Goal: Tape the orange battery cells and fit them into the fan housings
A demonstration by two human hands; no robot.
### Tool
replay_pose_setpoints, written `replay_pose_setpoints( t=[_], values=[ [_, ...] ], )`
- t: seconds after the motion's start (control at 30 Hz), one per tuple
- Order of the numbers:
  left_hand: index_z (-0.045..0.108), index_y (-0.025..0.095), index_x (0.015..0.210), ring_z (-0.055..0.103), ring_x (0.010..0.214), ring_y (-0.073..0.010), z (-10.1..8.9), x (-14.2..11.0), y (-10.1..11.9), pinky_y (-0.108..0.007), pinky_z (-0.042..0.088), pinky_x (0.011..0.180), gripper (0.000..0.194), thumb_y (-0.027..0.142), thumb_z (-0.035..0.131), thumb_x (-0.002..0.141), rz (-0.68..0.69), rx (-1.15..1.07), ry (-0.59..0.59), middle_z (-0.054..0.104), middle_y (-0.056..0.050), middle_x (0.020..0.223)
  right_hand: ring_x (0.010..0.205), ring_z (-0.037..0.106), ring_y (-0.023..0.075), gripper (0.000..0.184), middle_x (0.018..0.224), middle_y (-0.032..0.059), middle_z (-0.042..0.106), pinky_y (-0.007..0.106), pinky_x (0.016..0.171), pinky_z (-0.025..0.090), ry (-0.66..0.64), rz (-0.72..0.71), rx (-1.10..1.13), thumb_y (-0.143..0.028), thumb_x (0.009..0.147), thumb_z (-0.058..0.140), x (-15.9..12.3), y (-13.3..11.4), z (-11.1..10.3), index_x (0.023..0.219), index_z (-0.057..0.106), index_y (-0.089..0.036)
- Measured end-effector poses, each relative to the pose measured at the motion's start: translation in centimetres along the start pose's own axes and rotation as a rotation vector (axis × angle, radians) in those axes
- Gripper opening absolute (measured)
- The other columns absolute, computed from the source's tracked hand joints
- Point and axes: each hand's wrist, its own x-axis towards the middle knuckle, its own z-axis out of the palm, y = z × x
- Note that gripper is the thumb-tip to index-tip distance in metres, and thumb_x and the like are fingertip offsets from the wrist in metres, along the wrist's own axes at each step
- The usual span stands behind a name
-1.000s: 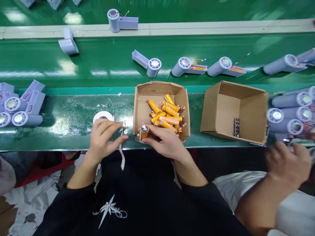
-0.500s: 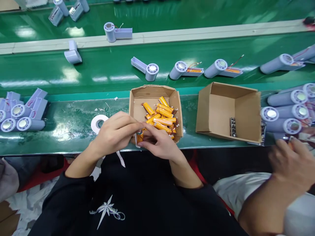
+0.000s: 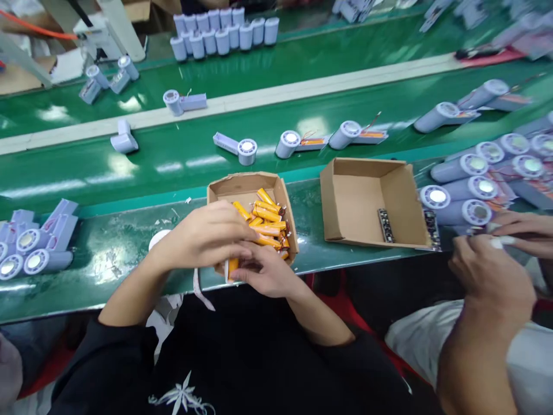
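Note:
My right hand (image 3: 273,270) is closed on an orange battery (image 3: 233,266) with a white strip along its edge, held over the near side of a cardboard box. My left hand (image 3: 211,233) reaches across from the left, its fingers bent down at the same battery and touching the right fingers. Between them the hands hide most of the battery. Several orange wired batteries (image 3: 266,214) lie loose in the cardboard box (image 3: 290,222). Partly behind my left wrist is a white tape roll (image 3: 158,237); a pale strip (image 3: 199,293) dangles over the table edge.
An open carton (image 3: 354,202) holding a dark circuit board (image 3: 386,225) stands to the right. Lilac motor housings (image 3: 460,167) are grouped beside a co-worker's hands (image 3: 492,268). More lilac housings (image 3: 47,259) lie at left. Several housings (image 3: 247,151) sit on the green belt behind.
The view has swung, so the scene appears tilted and shifted. My left hand has come further over the battery and right fingers. A co-worker's second hand now shows at the right.

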Motion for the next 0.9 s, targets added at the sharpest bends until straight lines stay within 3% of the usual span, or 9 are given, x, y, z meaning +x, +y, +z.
replay_pose_setpoints(
  t=[0.1, 0.2, 0.27, 0.4, 0.5, 0.63, 0.7, 0.8, 0.9],
  values=[
    [0.076, 0.022, 0.132, 0.075, 0.101, -0.0238, 0.3, 3.6, -5.4, -0.038, 0.059, 0.096, 0.046, 0.057, 0.054, 0.111, -0.337, 0.089, 0.044, 0.083, -0.009, 0.113, 0.100, 0.085, 0.0215, 0.048, 0.115, 0.0079, 0.084, 0.035, 0.092, 0.070, 0.091, -0.057, 0.133, -0.046, 0.099, 0.082, -0.4, 1.3, 0.3, 0.138, 0.064, -0.023],
    [0.069, 0.021, 0.146, 0.075, 0.110, -0.0306, 1.3, 7.9, -11.0, -0.042, 0.056, 0.101, 0.058, 0.061, 0.050, 0.108, -0.763, 0.329, 0.021, 0.082, -0.014, 0.119, 0.101, 0.084, 0.0206, 0.048, 0.118, 0.0087, 0.083, 0.033, 0.093, 0.069, 0.079, -0.085, 0.101, -0.043, 0.099, 0.082, -0.3, 1.6, 0.4, 0.139, 0.066, -0.023],
    [0.073, 0.019, 0.142, 0.074, 0.119, -0.0381, 2.3, 10.5, -13.7, -0.047, 0.055, 0.104, 0.068, 0.070, 0.048, 0.105, -0.911, 0.477, -0.065, 0.081, -0.020, 0.124, 0.097, 0.084, 0.0189, 0.045, 0.118, 0.0083, 0.083, 0.031, 0.092, 0.069, 0.056, -0.108, 0.063, -0.040, 0.100, 0.081, -0.2, 1.5, 0.4, 0.139, 0.067, -0.023],
    [0.080, 0.009, 0.130, 0.070, 0.130, -0.0465, 3.9, 14.5, -16.2, -0.051, 0.054, 0.108, 0.087, 0.082, 0.044, 0.098, -0.976, 0.566, -0.236, 0.076, -0.030, 0.134, 0.089, 0.083, 0.0181, 0.046, 0.117, 0.0078, 0.084, 0.028, 0.086, 0.068, 0.067, -0.126, -0.016, -0.042, 0.098, 0.082, -0.2, 1.5, 0.5, 0.139, 0.068, -0.024],
    [0.077, 0.009, 0.138, 0.068, 0.135, -0.0445, 3.8, 16.6, -16.9, -0.047, 0.054, 0.111, 0.088, 0.080, 0.052, 0.093, -1.016, 0.537, -0.324, 0.073, -0.029, 0.142, 0.085, 0.082, 0.0186, 0.047, 0.107, 0.0065, 0.084, 0.028, 0.082, 0.068, 0.059, -0.128, -0.063, -0.042, 0.098, 0.081, -0.3, 1.8, 0.5, 0.139, 0.068, -0.024],
    [0.077, 0.016, 0.139, 0.074, 0.126, -0.0367, 2.9, 18.1, -17.0, -0.040, 0.058, 0.107, 0.073, 0.063, 0.072, 0.084, -0.944, 0.443, -0.538, 0.077, -0.020, 0.139, 0.083, 0.081, 0.0185, 0.047, 0.105, 0.0063, 0.084, 0.029, 0.080, 0.067, 0.035, -0.139, -0.073, -0.041, 0.099, 0.081, -0.2, 1.9, 0.5, 0.140, 0.067, -0.023],
    [0.079, 0.019, 0.137, 0.073, 0.127, -0.0375, 3.0, 18.2, -16.6, -0.042, 0.058, 0.109, 0.070, 0.060, 0.077, 0.081, -0.913, 0.453, -0.540, 0.077, -0.019, 0.140, 0.082, 0.081, 0.0184, 0.046, 0.104, 0.0060, 0.084, 0.029, 0.080, 0.067, 0.019, -0.141, -0.088, -0.042, 0.099, 0.080, -0.1, 1.8, 0.5, 0.140, 0.068, -0.023],
    [0.076, 0.016, 0.141, 0.068, 0.137, -0.0424, 3.8, 17.9, -16.0, -0.049, 0.054, 0.115, 0.072, 0.064, 0.070, 0.087, -0.899, 0.544, -0.447, 0.071, -0.024, 0.147, 0.079, 0.079, 0.0171, 0.044, 0.102, 0.0055, 0.084, 0.027, 0.077, 0.065, 0.009, -0.124, -0.118, -0.043, 0.101, 0.078, -0.2, 1.6, 0.4, 0.139, 0.070, -0.023],
    [0.074, 0.016, 0.144, 0.070, 0.134, -0.0398, 3.8, 17.4, -16.0, -0.043, 0.057, 0.109, 0.064, 0.052, 0.066, 0.091, -0.901, 0.560, -0.422, 0.073, -0.024, 0.146, 0.080, 0.079, 0.0165, 0.044, 0.110, 0.0068, 0.084, 0.027, 0.077, 0.065, 0.011, -0.115, -0.139, -0.042, 0.101, 0.078, -0.2, 1.5, 0.4, 0.140, 0.070, -0.024]
  ],
)
